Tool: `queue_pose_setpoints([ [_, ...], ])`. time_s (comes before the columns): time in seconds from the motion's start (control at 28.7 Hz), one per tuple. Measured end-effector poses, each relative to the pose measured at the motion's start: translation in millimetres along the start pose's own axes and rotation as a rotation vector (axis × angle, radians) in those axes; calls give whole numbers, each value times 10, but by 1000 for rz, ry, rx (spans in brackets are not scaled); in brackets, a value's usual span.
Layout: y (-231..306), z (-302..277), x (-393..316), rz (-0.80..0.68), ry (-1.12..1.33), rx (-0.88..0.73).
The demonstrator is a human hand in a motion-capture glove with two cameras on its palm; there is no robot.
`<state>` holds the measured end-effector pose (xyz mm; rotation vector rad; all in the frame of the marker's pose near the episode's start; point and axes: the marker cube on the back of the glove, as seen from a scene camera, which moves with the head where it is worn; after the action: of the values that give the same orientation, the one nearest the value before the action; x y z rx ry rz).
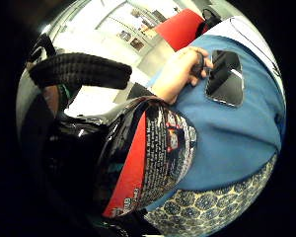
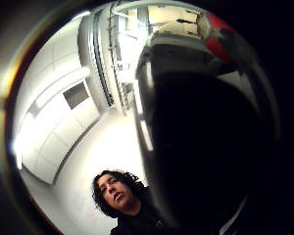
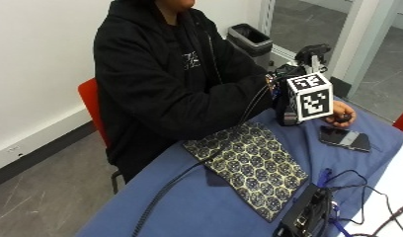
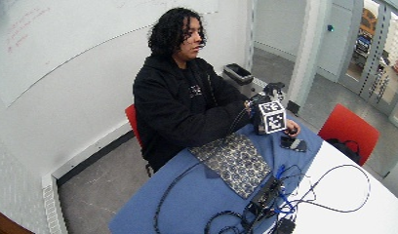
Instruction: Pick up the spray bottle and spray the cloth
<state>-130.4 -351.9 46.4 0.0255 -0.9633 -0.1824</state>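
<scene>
Outside view: a patterned cloth (image 3: 253,167) is lying flat on the blue table (image 3: 188,207), in front of the seated person. Just beyond its far edge, the bottle (image 3: 288,109) is being held upright above the table by the gloved right hand (image 3: 278,91); the fingers are largely hidden there. To the right, the bare hand (image 3: 340,112) is resting on the table beside a phone (image 3: 344,138). In the little finger side palm view, the bottle (image 1: 148,158) is being pressed close against the palm, with a strapped finger (image 1: 79,70) curled over it, above the cloth (image 1: 212,202) and table.
</scene>
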Motion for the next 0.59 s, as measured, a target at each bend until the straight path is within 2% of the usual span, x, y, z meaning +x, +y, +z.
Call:
queue_pose_setpoints([
  [0.59,-3,-31,180,-62,-11,43],
])
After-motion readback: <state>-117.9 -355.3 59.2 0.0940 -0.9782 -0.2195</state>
